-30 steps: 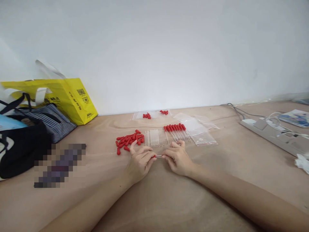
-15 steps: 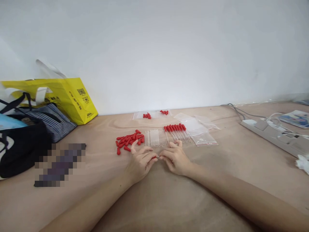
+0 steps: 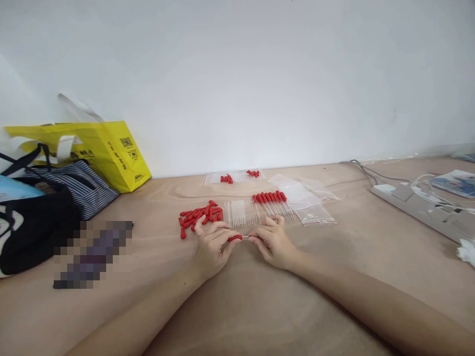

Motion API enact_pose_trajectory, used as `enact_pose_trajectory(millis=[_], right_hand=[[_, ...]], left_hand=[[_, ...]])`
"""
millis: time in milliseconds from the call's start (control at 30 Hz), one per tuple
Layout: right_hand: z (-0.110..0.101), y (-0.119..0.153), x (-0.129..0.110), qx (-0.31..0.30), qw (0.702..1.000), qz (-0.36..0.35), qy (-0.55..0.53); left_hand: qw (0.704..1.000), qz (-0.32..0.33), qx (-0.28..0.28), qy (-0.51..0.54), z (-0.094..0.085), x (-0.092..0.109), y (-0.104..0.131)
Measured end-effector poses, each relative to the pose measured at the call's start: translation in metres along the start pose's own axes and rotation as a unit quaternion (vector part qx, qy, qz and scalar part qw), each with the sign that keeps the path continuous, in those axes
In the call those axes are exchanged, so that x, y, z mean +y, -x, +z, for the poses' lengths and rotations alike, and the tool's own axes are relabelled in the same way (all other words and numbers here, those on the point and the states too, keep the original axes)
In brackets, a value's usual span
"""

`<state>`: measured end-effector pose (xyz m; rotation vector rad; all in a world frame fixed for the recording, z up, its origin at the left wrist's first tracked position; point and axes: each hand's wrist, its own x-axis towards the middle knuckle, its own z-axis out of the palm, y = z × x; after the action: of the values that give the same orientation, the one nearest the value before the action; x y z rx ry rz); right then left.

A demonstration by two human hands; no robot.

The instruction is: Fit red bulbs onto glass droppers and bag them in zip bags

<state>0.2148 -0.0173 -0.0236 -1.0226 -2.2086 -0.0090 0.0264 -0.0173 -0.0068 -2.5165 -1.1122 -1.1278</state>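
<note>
Between thumb and fingers, my left hand [image 3: 212,251] pinches a red rubber dropper bulb [image 3: 235,238]. My right hand [image 3: 275,247] grips a thin clear dropper tube [image 3: 245,238], its end meeting the bulb's mouth. How far the tube sits inside the bulb cannot be made out. Just beyond my left hand lies a pile of loose red bulbs [image 3: 196,215]. A row of bare clear tubes [image 3: 239,213] lies behind both hands. To its right are several droppers with red bulbs fitted [image 3: 270,197], side by side.
Clear zip bags [image 3: 315,213] lie right of the droppers; others with red bulbs [image 3: 227,179] rest near the wall. A yellow bag [image 3: 126,158], a striped pouch [image 3: 87,188] and a black bag [image 3: 40,227] stand left. A power strip [image 3: 415,207] with cables is at right.
My hands have moved slightly apart, the left one shifting left. More of the red bulb and the clear tube now shows between my fingertips.
</note>
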Motion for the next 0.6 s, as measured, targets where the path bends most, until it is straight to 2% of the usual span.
enact_pose_trajectory(millis=[200,433,600], right_hand=[[0.004,0.001,-0.004,0.007,1.0,0.005,-0.021],[-0.005,-0.004,0.001,-0.032,0.999,-0.024,0.007],[-0.013,-0.004,0.002,-0.062,0.997,-0.029,0.039]], left_hand=[[1.0,-0.006,0.003,0.018,0.001,0.004,0.0],[0.999,-0.028,-0.035,0.028,-0.001,0.001,0.0],[0.997,-0.017,-0.076,0.021,-0.001,-0.006,0.0]])
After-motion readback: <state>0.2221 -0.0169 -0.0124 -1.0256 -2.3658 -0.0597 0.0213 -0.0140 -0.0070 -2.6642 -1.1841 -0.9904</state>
